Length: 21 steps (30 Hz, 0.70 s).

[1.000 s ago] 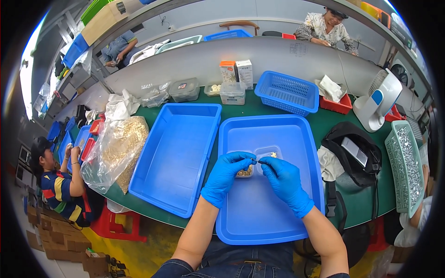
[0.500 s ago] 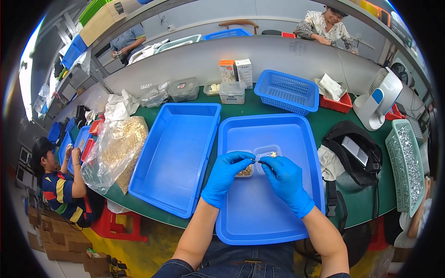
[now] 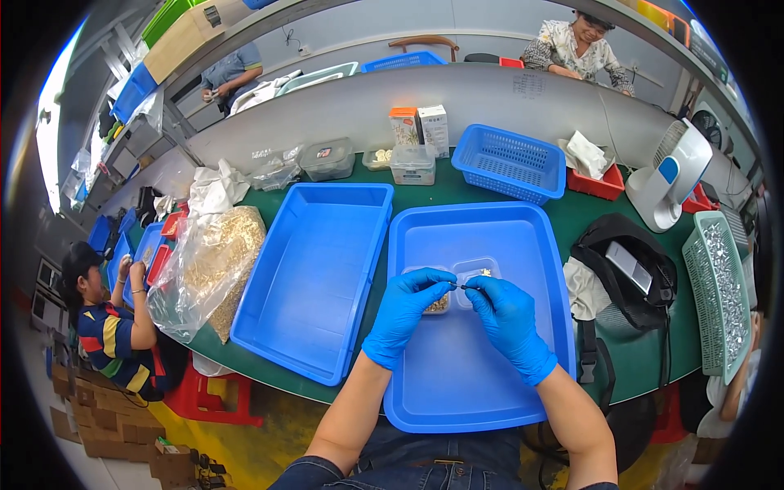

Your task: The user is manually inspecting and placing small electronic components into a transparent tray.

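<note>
A green-topped table (image 3: 637,359) curves across the room, its bend exaggerated by the lens; a plain grey partition (image 3: 343,114) stands along its far edge; beyond that rises a pale grey wall (image 3: 490,45), with the curved wooden back of a chair (image 3: 425,41) in front of it; a red stool (image 3: 192,394) sits below the table at left, beside yellow floor (image 3: 294,441); at the far left glares a white strip of light (image 3: 61,114), perhaps a window, perhaps a lamp.
</note>
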Available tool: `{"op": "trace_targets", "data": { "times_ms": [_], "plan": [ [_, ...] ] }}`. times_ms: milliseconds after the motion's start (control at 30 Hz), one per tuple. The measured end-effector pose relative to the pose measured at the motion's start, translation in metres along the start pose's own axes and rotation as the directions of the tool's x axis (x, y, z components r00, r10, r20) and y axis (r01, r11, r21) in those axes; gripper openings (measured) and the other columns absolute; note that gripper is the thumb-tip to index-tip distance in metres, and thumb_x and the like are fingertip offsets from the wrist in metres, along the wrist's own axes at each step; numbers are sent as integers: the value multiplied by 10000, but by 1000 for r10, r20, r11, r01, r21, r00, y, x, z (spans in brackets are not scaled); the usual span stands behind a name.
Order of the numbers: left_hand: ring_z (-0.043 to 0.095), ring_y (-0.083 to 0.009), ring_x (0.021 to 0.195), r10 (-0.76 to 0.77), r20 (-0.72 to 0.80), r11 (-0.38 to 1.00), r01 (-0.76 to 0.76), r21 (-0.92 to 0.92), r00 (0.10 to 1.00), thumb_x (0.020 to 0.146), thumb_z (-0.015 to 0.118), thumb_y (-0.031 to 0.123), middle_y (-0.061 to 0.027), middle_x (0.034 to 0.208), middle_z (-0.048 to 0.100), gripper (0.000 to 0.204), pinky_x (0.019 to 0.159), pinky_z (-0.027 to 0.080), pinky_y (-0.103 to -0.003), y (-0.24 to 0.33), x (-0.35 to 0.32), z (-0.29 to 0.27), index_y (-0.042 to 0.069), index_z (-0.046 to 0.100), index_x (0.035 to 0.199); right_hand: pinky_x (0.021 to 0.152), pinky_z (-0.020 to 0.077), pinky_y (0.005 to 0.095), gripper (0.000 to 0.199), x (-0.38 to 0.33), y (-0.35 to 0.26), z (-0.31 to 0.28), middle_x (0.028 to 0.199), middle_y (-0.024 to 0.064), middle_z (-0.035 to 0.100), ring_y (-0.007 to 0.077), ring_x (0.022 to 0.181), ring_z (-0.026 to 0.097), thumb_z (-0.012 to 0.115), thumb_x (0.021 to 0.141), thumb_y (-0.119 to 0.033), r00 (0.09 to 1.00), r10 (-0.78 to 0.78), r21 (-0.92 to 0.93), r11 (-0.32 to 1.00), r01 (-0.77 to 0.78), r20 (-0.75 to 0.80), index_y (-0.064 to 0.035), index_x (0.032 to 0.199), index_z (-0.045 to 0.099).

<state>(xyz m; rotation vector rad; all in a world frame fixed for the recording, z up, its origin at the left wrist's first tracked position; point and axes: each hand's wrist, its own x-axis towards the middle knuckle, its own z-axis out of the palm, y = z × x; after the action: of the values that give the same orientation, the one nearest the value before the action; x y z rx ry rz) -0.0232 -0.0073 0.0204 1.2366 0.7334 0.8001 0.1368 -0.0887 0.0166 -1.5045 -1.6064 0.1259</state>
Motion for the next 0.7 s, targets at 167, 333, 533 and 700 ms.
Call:
{"op": "trace_targets", "data": {
  "times_ms": [167, 333, 533, 700],
  "plan": [
    [630, -134, 848, -2, -63, 1000, 2, 3, 998, 827, 655, 51, -74, 929, 671, 154, 800, 509, -253, 1, -1, 4, 8, 677, 973, 564, 483, 327, 108, 1, 1, -1, 780, 108, 635, 249, 654, 621, 658, 832, -117, 1000, -15, 14, 1000, 15, -19, -69, 927, 639],
    [625, -131, 834, -9, -42, 1000, 9, 15, 999, 822, 662, 54, -71, 915, 667, 145, 797, 508, -254, -2, 0, 1, 7, 674, 959, 552, 479, 326, 108, 2, 2, -1, 769, 101, 632, 242, 641, 615, 669, 821, -107, 998, -44, 4, 999, 44, -40, -73, 920, 638],
    [622, -132, 828, -49, -15, 989, 47, -138, 999, 821, 661, 49, -75, 902, 664, 122, 794, 505, -250, -8, 1, 0, 11, 670, 936, 528, 472, 316, 119, 4, -5, -4, 744, 83, 621, 222, 627, 606, 692, 799, -94, 994, -88, -30, 996, 87, -68, -90, 904, 637],
    [624, -135, 826, -31, -32, 988, 26, -149, 999, 821, 662, 49, -77, 892, 664, 112, 795, 507, -252, -6, 0, 3, 11, 670, 926, 518, 469, 314, 112, 3, -6, -3, 735, 67, 615, 215, 617, 595, 693, 797, -113, 986, -139, -106, 986, 129, -89, -100, 893, 637]
  ]
}}
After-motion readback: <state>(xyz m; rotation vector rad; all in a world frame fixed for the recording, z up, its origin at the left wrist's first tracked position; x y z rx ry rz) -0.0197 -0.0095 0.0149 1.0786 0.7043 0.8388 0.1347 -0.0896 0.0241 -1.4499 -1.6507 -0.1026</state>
